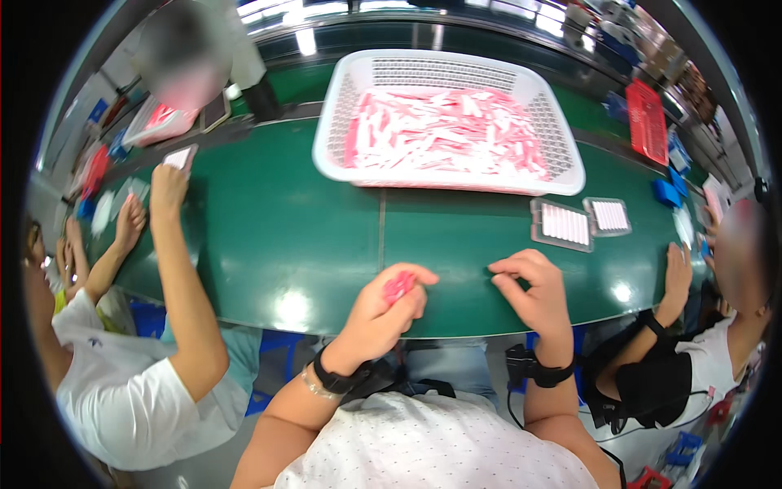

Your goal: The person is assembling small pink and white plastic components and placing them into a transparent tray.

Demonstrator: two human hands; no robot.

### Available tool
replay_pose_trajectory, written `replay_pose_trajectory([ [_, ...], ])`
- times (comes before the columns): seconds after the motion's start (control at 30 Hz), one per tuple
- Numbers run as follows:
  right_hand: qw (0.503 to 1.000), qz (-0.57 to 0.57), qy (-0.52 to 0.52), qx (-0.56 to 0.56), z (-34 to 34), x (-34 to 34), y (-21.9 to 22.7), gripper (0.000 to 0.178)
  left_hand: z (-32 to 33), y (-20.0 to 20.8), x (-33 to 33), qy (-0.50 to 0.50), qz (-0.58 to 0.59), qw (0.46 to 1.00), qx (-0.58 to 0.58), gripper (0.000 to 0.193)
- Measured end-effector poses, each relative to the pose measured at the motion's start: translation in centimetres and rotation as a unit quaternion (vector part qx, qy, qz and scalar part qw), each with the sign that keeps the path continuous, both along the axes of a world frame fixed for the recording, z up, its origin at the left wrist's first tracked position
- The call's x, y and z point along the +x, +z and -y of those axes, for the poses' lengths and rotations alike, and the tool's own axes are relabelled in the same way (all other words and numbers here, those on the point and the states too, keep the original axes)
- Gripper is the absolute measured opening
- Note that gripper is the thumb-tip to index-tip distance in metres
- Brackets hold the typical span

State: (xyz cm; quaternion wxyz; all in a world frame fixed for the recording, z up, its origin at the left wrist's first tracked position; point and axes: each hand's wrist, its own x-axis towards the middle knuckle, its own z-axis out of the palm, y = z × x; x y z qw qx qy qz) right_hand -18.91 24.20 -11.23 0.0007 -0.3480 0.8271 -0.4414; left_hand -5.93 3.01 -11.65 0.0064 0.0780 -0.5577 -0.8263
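My left hand [383, 306] is closed around a small bunch of pink pieces [399, 287], whose ends show between the thumb and curled fingers. My right hand [533, 285] hovers over the green table [285, 236], its fingers bent and a narrow gap between thumb and forefinger; nothing shows in that gap. Beyond my hands stands a white plastic basket [327, 151] heaped with slim pink-and-white pieces [448, 134]. Right of the basket's near side lie two clear trays, a larger one [562, 225] and a smaller one [608, 216], each holding a row of white sticks.
At the left, a co-worker's hand [169, 191] holds a small tray [179, 158]. Another co-worker's hand [676, 273] rests by the table's right edge, near blue blocks [668, 192]. A red basket [646, 122] stands at the far right.
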Motion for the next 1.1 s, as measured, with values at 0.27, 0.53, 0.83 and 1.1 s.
replay_pose_trajectory([
  [0.27,0.999,-0.043,0.007,-0.019,0.3,0.5,-0.8,0.016,0.6,-0.1,-0.5,0.000,-0.004,0.997,0.071,0.020],
  [0.53,0.995,-0.094,0.025,-0.008,0.5,0.7,-1.1,0.016,1.1,-0.6,-0.4,0.001,-0.038,0.992,0.119,0.020],
  [0.83,0.992,-0.121,0.034,0.013,-0.7,0.5,-1.6,0.015,0.6,-0.9,-0.5,-0.027,-0.056,0.988,0.141,0.019],
  [1.1,0.997,-0.067,0.032,0.014,0.0,1.3,-0.7,0.017,0.8,-0.9,0.1,-0.023,-0.043,0.990,0.135,0.019],
])
